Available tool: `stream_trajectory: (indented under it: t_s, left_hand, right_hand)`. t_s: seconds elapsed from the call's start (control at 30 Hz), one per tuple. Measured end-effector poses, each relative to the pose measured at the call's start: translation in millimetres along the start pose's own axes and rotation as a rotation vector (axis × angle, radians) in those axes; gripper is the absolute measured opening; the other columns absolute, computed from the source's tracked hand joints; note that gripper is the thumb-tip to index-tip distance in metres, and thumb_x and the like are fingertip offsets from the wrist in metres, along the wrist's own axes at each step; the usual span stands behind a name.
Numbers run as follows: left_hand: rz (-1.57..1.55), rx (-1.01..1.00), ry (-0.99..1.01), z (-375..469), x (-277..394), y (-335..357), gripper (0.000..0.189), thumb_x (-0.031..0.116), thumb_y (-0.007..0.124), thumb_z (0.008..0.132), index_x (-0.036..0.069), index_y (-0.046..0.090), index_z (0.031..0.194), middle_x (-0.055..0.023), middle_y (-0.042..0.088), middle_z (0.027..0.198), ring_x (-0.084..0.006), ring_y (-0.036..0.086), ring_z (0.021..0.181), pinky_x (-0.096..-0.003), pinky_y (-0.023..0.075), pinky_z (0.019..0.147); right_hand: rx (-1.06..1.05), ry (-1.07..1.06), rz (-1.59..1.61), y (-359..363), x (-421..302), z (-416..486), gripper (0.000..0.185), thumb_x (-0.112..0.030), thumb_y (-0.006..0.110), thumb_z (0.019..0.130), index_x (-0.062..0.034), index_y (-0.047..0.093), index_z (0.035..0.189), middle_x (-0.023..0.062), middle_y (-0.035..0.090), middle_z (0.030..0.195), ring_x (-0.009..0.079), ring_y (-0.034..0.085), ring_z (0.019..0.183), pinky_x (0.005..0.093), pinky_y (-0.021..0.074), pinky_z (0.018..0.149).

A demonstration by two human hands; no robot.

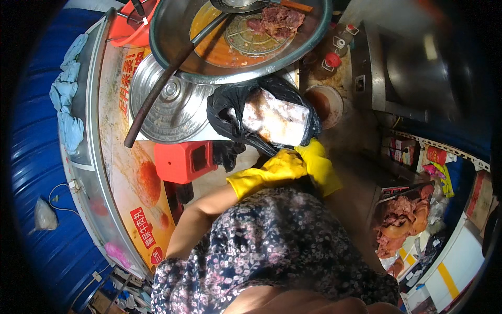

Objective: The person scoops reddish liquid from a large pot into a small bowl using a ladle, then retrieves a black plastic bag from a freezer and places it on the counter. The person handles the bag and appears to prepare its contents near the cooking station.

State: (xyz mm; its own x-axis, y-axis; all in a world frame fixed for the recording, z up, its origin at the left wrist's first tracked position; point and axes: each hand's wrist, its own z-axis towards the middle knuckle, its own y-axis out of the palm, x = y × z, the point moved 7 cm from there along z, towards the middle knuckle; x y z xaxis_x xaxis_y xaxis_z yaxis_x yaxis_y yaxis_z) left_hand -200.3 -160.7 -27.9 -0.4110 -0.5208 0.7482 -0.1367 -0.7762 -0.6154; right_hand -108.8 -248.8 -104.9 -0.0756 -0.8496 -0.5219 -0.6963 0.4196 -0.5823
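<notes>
Both hands wear yellow rubber gloves and meet at the near edge of an opened black plastic bag (225, 106). Inside the bag lies a pale, whitish block (276, 117) with reddish-brown patches, perhaps frozen meat; strong light bleaches its surface. A stretched fold of the bag runs down to my left hand (284, 163), whose fingers are curled at it. My right hand (321, 167) touches the bag's near right corner, its grip partly hidden. Beyond the bag, a large metal basin (168, 35) holds orange-brown liquid, a round perforated plate (251, 37) and a piece of dark red meat (280, 21).
A long-handled skimmer (168, 72) juts over the basin rim above a round metal lid (172, 106). Bottles with red caps (332, 61) and a white tub (333, 104) stand right of the bag. A red plastic stool (174, 163) is lower left; pinkish meat pieces (402, 219) lie right.
</notes>
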Motion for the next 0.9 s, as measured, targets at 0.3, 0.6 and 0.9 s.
stream_trajectory:
  t_s: [0.3, 0.6, 0.9]
  left_hand:
    - [0.309, -0.175, -0.186, 17.1, 21.1, -2.4, 0.042, 0.008, 0.06, 0.091, -0.011, 0.061, 0.128, -0.0241, 0.074, 0.101, -0.0415, 0.072, 0.098, -0.0475, 0.0587, 0.085]
    - [0.294, 0.124, -0.252, -1.8, 17.3, -49.5, 0.051, 0.013, 0.065, 0.09, -0.01, 0.059, 0.135, -0.0217, 0.075, 0.099, -0.0375, 0.074, 0.099, -0.044, 0.0571, 0.095]
    - [0.775, -0.065, -0.534, 40.7, -75.2, -107.0, 0.033, 0.017, 0.062, 0.093, 0.003, 0.071, 0.121, -0.0209, 0.074, 0.11, -0.038, 0.072, 0.105, -0.0499, 0.0563, 0.091]
  right_hand:
    - [-0.07, 0.045, 0.788, 28.7, 81.0, 30.3, 0.023, 0.008, 0.067, 0.089, 0.0014, 0.071, 0.111, 0.0088, 0.072, 0.094, 0.0211, 0.066, 0.074, 0.0344, 0.055, 0.068]
    - [0.135, -0.317, 0.74, -44.8, -4.5, -32.3, 0.031, -0.018, 0.072, 0.099, 0.0013, 0.067, 0.123, 0.01, 0.071, 0.108, 0.0211, 0.064, 0.102, 0.033, 0.0505, 0.094]
    - [0.342, -0.238, 0.148, -35.3, -3.8, 66.4, 0.049, -0.022, 0.085, 0.085, 0.001, 0.07, 0.125, 0.0249, 0.074, 0.114, 0.043, 0.07, 0.106, 0.0451, 0.0546, 0.096]
